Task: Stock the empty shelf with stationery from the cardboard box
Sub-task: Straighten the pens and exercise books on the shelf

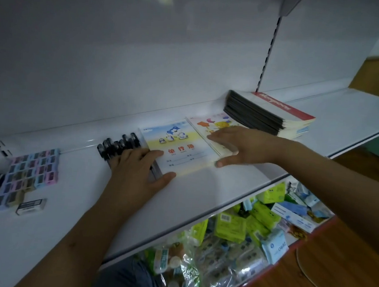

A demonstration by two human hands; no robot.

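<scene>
Head view: a white shelf (203,189) runs from the near left corner up toward the far right, with a white back panel (122,60) behind it. Both hands are on the shelf, apart from each other, with two stacks of exercise books between and under them.

The left hand (137,169) lies flat with its fingers straight. Its fingertips (156,153) touch the left edge of the penguin-cover exercise books (179,149), its thumb lies along their near corner, and its palm covers part of a bunch of black pens (116,147) lying just left of those books.

The right hand (240,144) rests with straight fingers on the balloon-cover exercise books (210,127), which sit touching the right side of the penguin stack. Its thumb lies against the near edge of this stack.

Behind the right hand, close to the back edge of the shelf, stands a taller pile of notebooks (269,113) with a red-banded cover on top.

Toward the left end of the shelf sit rows of pastel erasers (34,170), with one white eraser (30,206) lying just in front of them near the front edge.

Below the shelf's front edge, a lower level holds a heap of green and blue packets (245,225). A wooden floor (331,276) shows at the lower right.
</scene>
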